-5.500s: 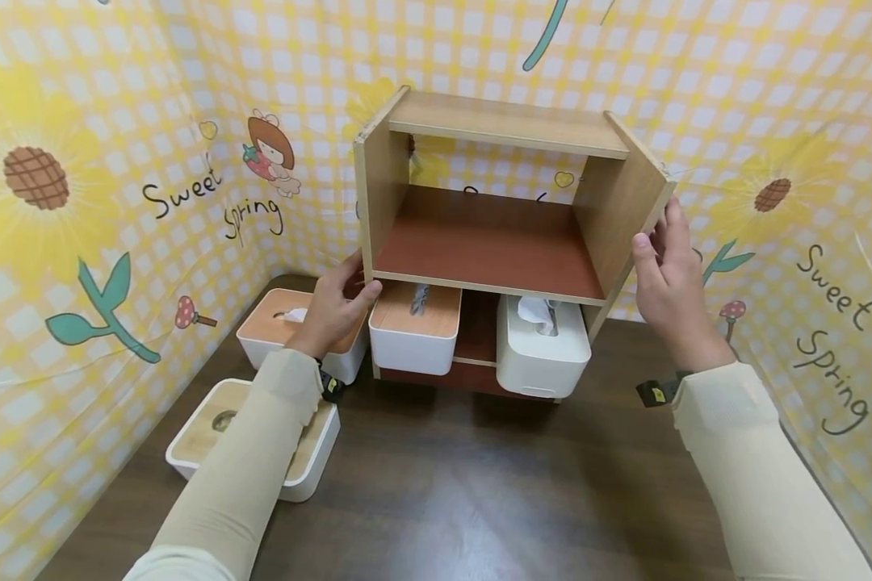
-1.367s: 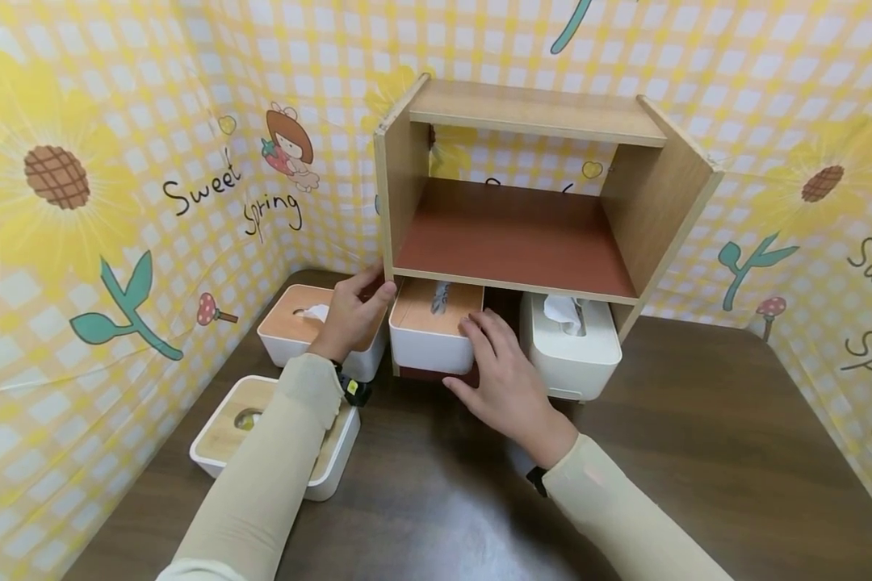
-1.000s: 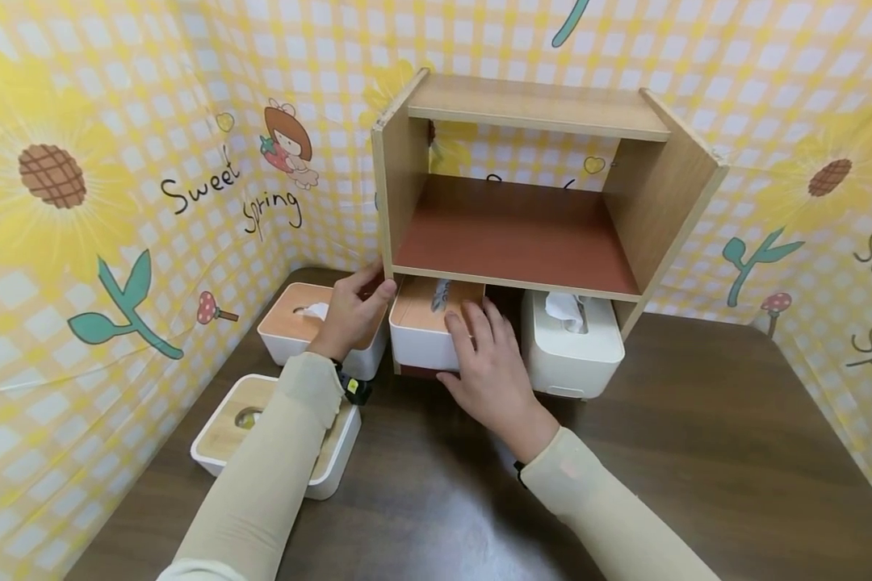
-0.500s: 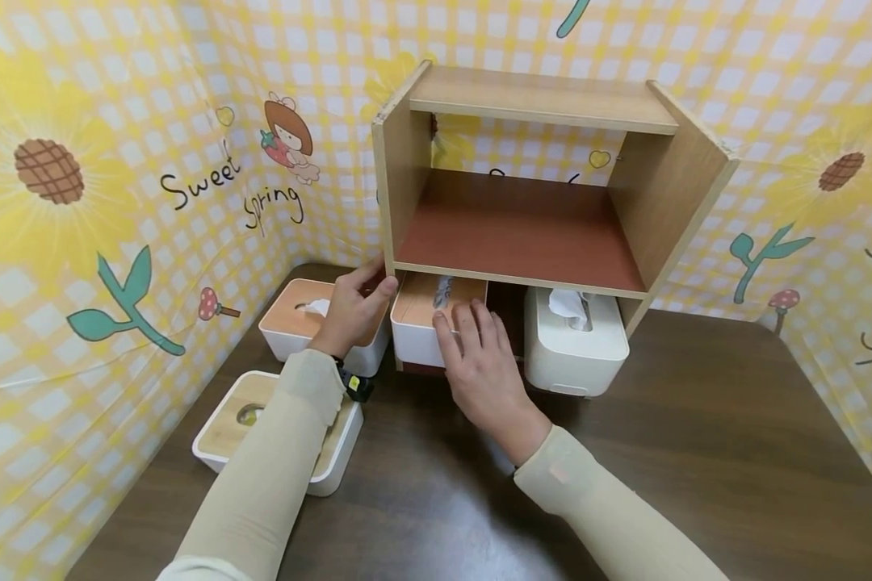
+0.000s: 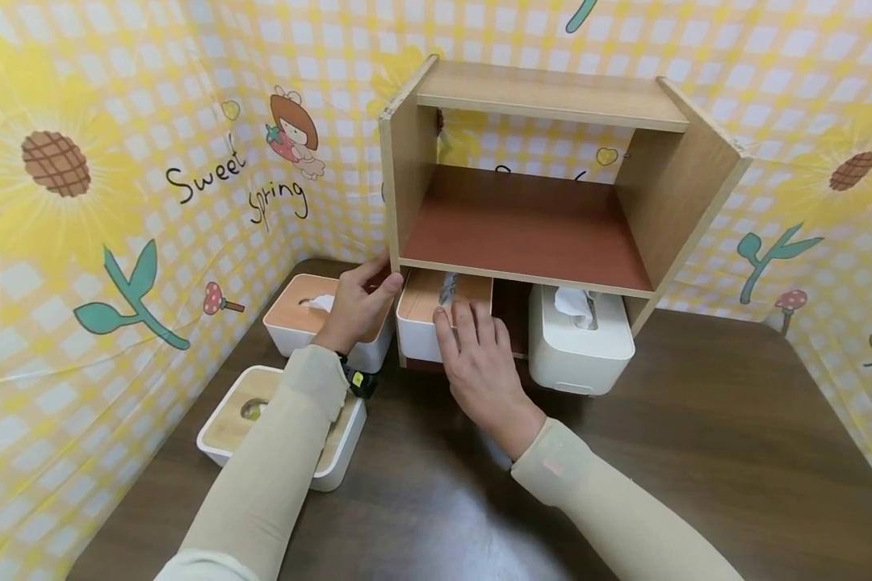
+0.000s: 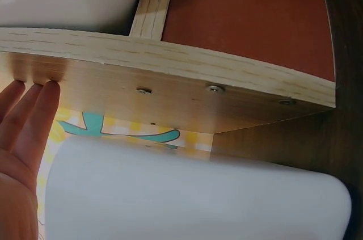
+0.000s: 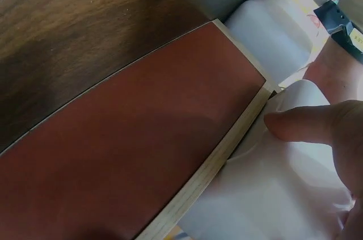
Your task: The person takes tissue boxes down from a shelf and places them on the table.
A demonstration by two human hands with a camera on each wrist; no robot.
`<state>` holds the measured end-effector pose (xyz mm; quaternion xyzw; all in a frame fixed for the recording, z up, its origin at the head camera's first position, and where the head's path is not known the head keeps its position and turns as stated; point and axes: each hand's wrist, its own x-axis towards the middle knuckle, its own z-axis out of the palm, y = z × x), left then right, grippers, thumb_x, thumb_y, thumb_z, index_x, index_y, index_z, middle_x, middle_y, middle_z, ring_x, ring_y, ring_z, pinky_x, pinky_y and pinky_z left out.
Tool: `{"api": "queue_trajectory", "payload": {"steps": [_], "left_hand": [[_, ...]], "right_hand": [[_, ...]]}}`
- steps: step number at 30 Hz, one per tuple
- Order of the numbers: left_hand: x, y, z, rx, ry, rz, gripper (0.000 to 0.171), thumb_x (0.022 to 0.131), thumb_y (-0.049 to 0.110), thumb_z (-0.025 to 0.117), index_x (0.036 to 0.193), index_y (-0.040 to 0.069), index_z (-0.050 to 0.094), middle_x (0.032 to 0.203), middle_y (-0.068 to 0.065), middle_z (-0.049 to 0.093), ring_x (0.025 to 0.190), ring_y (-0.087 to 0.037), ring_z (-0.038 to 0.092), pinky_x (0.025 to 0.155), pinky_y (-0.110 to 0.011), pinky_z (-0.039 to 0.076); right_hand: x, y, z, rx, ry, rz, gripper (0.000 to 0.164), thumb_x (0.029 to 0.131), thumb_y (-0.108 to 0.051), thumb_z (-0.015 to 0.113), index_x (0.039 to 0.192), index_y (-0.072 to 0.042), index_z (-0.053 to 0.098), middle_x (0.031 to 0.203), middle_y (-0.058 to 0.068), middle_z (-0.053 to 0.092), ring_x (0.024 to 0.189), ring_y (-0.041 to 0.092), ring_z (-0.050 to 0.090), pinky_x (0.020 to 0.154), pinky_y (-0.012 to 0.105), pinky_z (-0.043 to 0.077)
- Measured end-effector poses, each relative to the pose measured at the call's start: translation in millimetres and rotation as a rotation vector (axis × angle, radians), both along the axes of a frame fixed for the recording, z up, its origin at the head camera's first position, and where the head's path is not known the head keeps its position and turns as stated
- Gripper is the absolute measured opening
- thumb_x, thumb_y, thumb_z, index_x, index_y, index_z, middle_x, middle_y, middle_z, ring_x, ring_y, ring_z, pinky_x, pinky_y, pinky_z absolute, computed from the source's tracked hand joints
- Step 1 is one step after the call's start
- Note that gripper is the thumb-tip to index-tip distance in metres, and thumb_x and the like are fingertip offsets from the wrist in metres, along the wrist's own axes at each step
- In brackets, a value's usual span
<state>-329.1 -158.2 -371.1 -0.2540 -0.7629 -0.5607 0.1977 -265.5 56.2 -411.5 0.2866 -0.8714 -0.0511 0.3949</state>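
A small wooden cabinet with red-brown shelves stands at the back. The fingers of my left hand lie nearly straight against the outside of its left panel, thumb by the front edge. On the lower shelf, a white tissue box with a wood-look lid juts out in front. My right hand rests its fingers over that box's front top edge, hiding part of it. In the right wrist view, the thumb lies along the white front. An all-white tissue box sits to its right on the same shelf.
Left of the cabinet stands a white tissue box with an orange-brown lid. A wider box with a pale wood lid sits nearer on the dark table. Yellow checked cloth surrounds the table on the visible sides.
My right hand has left the cabinet's right panel for the wood-lidded tissue box, then shifted left across its front. That box sits slightly deeper in the shelf. My left hand stays at the left panel.
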Motion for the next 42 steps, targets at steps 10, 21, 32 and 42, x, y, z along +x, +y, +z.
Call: {"api": "queue_trajectory", "payload": {"steps": [10, 21, 32, 42], "left_hand": [[0.4, -1, 0.9, 0.005, -0.025, -0.010, 0.047, 0.097, 0.015, 0.062, 0.138, -0.003, 0.051, 0.124, -0.024, 0.061, 0.097, -0.031, 0.064, 0.078, -0.023, 0.053], [0.5, -2, -0.6, 0.007, -0.012, -0.017, 0.048, 0.097, 0.019, 0.063, 0.138, -0.003, 0.051, 0.124, -0.025, 0.061, 0.097, -0.035, 0.064, 0.078, -0.022, 0.052], [0.6, -1, 3.9, 0.010, -0.024, -0.026, 0.047, 0.096, 0.011, 0.062, 0.138, -0.005, 0.049, 0.126, -0.027, 0.059, 0.099, -0.036, 0.062, 0.079, -0.023, 0.051], [0.7, -2, 2.8, -0.011, -0.025, -0.012, 0.044, 0.096, 0.006, 0.061, 0.138, -0.004, 0.050, 0.122, -0.026, 0.061, 0.098, -0.035, 0.064, 0.079, -0.022, 0.051]], "right_hand": [[0.8, 10, 2.8, -0.004, -0.004, 0.059, 0.046, 0.091, -0.006, 0.054, 0.135, 0.000, 0.045, 0.134, 0.025, 0.046, 0.123, 0.043, 0.043, 0.081, 0.046, 0.052], [3.6, 18, 3.0, -0.053, -0.006, 0.145, 0.043, 0.091, -0.002, 0.051, 0.133, 0.002, 0.048, 0.131, 0.025, 0.048, 0.123, 0.044, 0.043, 0.093, 0.048, 0.048], [7.9, 26, 3.6, -0.075, 0.023, 0.184, 0.041, 0.091, -0.005, 0.054, 0.131, 0.003, 0.050, 0.129, 0.026, 0.051, 0.121, 0.045, 0.046, 0.097, 0.048, 0.045], [11.4, 34, -0.3, -0.095, 0.063, 0.256, 0.039, 0.090, -0.005, 0.050, 0.127, 0.005, 0.052, 0.125, 0.027, 0.053, 0.120, 0.046, 0.048, 0.099, 0.049, 0.043]]}}
